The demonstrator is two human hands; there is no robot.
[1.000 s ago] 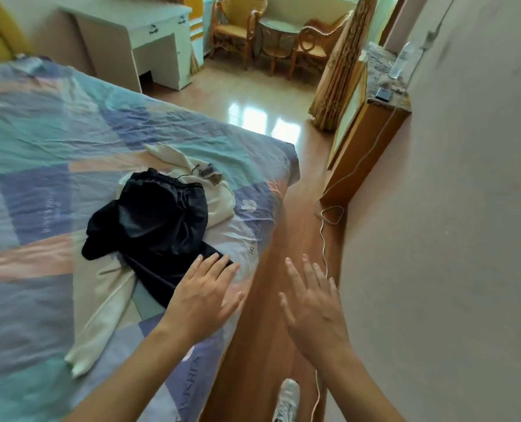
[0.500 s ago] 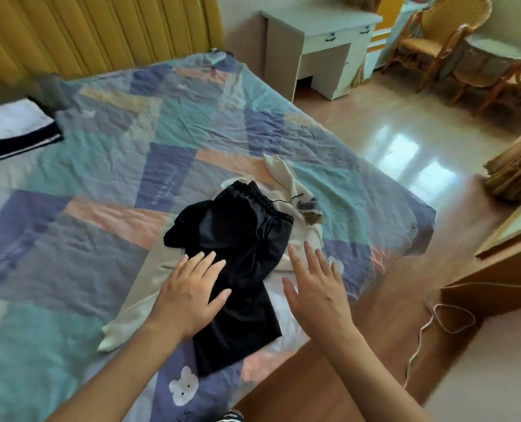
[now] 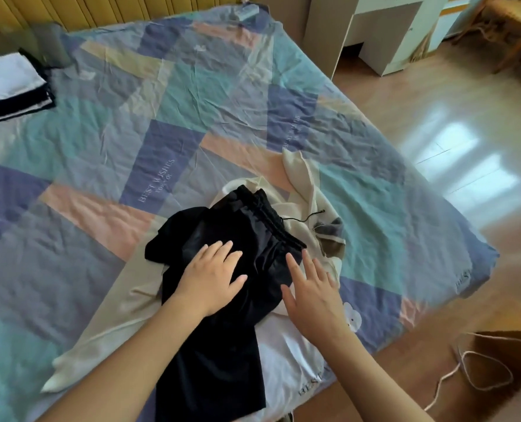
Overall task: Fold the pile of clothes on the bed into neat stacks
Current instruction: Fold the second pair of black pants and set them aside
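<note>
Both hands have advanced onto the pile since the earlier frames. Left hand (image 3: 212, 277) now lies flat on the black garment (image 3: 222, 300), fingers straight, gripping nothing. Right hand (image 3: 312, 292) is spread open at that garment's right edge, holding nothing; contact cannot be confirmed. Judgement: folding of this piece is about to begin. Black garment is crumpled, drawstring waistband uppermost, lying over a cream garment (image 3: 301, 190) near the bed (image 3: 100, 147) edge. Folded stack (image 3: 9, 86) sits well apart, far left.
</note>
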